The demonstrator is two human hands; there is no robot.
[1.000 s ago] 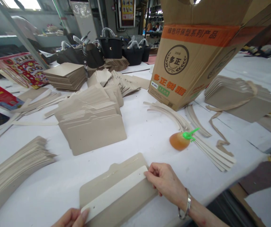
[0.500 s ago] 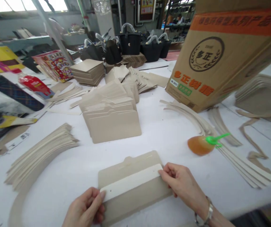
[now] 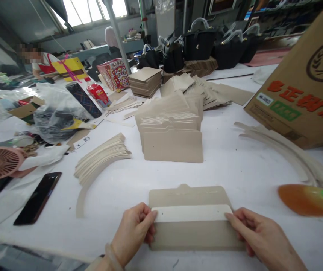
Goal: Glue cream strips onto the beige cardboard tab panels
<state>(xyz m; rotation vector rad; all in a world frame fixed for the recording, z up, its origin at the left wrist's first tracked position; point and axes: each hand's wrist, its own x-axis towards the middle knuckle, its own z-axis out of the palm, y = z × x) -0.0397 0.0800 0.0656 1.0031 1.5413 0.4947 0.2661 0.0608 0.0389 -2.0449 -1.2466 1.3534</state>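
A flat beige board panel (image 3: 195, 239) with a small tab on its top edge lies on the white table in front of me. Across its middle runs a pale strip (image 3: 191, 213) with a small hole near each end. My left hand (image 3: 138, 227) pinches the strip's left end, thumb on top and fingers curled at the panel's edge. At the other end, my right hand (image 3: 255, 229) does the same. Whether fingers reach under the panel is hidden. Just beyond stands a fanned stack of similar beige panels (image 3: 174, 146).
To the left are curved pale strips (image 3: 102, 156), a phone (image 3: 38, 197) and a pink fan (image 3: 0, 163). An orange bottle with a green nozzle (image 3: 302, 199) lies at right, below a large carton (image 3: 293, 98). Black handbags (image 3: 199, 43) stand behind; a person (image 3: 41, 62) is far left.
My view has swung left, bringing the phone, fan and person into sight. The panel and strip, slanted before, now lie nearly level across the view. Both hands keep their pinch on the strip.
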